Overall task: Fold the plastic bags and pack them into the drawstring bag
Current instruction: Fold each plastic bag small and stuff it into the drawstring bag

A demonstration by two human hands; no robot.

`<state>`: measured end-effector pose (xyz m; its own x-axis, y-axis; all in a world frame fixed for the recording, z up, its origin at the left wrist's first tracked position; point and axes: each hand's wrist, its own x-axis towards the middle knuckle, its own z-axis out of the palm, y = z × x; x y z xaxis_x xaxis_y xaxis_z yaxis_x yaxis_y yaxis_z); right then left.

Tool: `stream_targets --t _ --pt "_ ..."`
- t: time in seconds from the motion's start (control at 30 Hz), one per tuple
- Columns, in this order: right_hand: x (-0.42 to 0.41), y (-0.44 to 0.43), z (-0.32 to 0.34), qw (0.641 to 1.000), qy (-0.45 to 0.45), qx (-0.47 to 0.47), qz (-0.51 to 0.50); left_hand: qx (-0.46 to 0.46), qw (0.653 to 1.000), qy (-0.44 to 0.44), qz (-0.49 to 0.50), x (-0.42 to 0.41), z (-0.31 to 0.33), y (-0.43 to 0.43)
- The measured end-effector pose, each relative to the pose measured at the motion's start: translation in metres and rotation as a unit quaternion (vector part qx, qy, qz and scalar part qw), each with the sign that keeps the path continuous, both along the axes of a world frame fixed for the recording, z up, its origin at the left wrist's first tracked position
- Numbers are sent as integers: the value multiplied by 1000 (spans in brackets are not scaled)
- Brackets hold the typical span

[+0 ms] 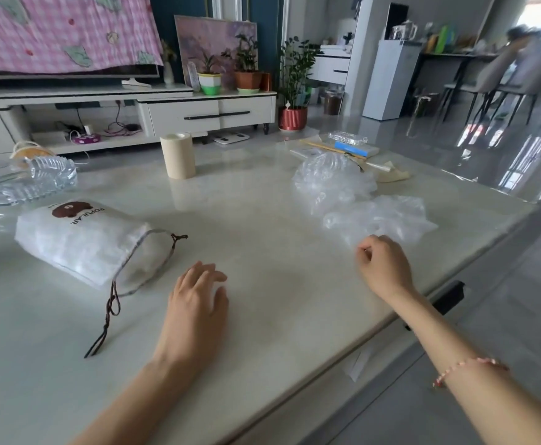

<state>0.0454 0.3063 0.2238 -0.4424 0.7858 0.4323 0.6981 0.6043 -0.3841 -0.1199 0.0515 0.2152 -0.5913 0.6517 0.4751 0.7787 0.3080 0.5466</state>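
Observation:
A white drawstring bag [80, 244] with a brown bear print lies on its side at the left, bulging, its mouth open toward the middle and its brown cord trailing toward me. My left hand [195, 297] hovers flat with relaxed fingers just right of the bag's mouth and holds nothing. Two crumpled clear plastic bags lie at the right: a nearer one [381, 218] and a farther one [333, 181]. My right hand [383, 264] has curled fingers at the near edge of the nearer plastic bag; whether it pinches the film I cannot tell.
A beige paper roll [178, 154] stands at the table's far middle. A glass dish [22, 181] sits far left. Boxes and chopsticks [347, 146] lie beyond the plastic bags. The pale table's edge [391, 326] runs diagonally at the right, with floor beyond.

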Motion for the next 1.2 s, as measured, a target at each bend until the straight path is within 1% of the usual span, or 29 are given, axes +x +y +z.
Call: stream_targets --t 0.1,0.27,0.33,0.4,0.43,0.5,0.6,0.63,0.67,0.77,0.83,0.97,1.03,1.2 --pt "-3 -39 -7 993 1 35 114 14 1000 -21 17 -7 4 -3" --pt "-24 -102 -11 962 8 55 269 43 999 -15 26 -12 11 -11" --pt "-35 -128 -10 943 11 59 327 2 1000 5 -3 -21 14 -14" --pt "-47 -153 -8 924 14 77 374 -56 997 52 -31 -39 12 -16" --pt "-50 -163 -8 915 18 91 392 -85 995 52 -28 -47 11 -18" --pt "-53 -170 -7 908 39 116 401 -148 989 23 7 -59 12 -19" --pt "-50 -163 -9 923 108 105 354 -209 973 12 102 -62 9 -25" --pt "-50 -159 -11 928 121 86 342 -205 971 5 120 -62 8 -28" --pt "-52 -157 -12 931 114 65 340 -197 971 1 133 -62 6 -31" --pt "-60 -156 -16 933 19 21 358 -169 971 -2 168 -64 4 -33" --pt "-61 -159 -17 934 -8 24 356 -165 966 -2 199 -62 3 -36" --pt "-57 -158 -15 944 12 22 328 -180 955 8 234 -51 1 -38" --pt "-56 -160 -15 947 29 34 319 -169 956 0 241 -44 1 -44" --pt "-57 -155 -13 950 60 -44 302 -127 969 6 212 -30 -3 -61"
